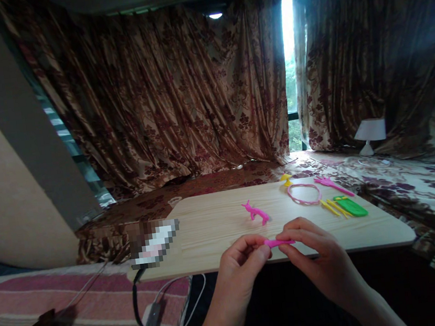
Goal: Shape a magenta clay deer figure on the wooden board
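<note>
Above the near edge of the table, a small, slender bright-pink piece [278,242] is held between my two hands; its kind I cannot make out. My left hand [245,260] pinches its left end between thumb and fingers. On its right end, the thumb and fingertips of my right hand [319,251] are closed. Beyond my hands stands a pink animal figure [256,213] with pointed ears or horns and thin legs. It touches neither hand.
On the pale wooden table [209,227], at the right, lie a pink ring [305,203], a pink hand-shaped stick [335,186], yellow strips [334,208] and a green flat piece [352,207]. A yellow piece [286,180] stands behind. A black cable [136,305] hangs at the left.
</note>
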The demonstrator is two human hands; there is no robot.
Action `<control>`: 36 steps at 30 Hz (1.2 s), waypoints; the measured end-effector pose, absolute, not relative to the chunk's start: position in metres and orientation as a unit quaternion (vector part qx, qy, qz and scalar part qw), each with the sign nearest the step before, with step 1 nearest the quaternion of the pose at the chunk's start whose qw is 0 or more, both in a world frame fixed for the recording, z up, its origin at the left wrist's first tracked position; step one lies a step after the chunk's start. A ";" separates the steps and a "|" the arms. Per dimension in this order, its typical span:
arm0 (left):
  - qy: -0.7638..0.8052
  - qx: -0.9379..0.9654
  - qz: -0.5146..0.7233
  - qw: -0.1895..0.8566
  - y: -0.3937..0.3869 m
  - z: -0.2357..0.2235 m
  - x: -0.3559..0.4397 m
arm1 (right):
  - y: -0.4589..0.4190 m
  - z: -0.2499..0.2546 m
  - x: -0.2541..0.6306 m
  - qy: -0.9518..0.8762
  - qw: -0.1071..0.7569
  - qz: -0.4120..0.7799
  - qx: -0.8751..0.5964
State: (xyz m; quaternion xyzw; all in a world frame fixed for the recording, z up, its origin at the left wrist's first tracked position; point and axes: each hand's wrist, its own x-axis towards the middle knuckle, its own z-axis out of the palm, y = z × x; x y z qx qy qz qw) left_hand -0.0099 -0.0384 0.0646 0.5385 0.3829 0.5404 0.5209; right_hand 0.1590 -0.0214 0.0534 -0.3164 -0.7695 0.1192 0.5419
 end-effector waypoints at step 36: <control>0.397 0.525 0.547 0.517 -0.037 0.061 -0.011 | -0.019 0.049 0.167 -0.767 0.550 0.109 -0.313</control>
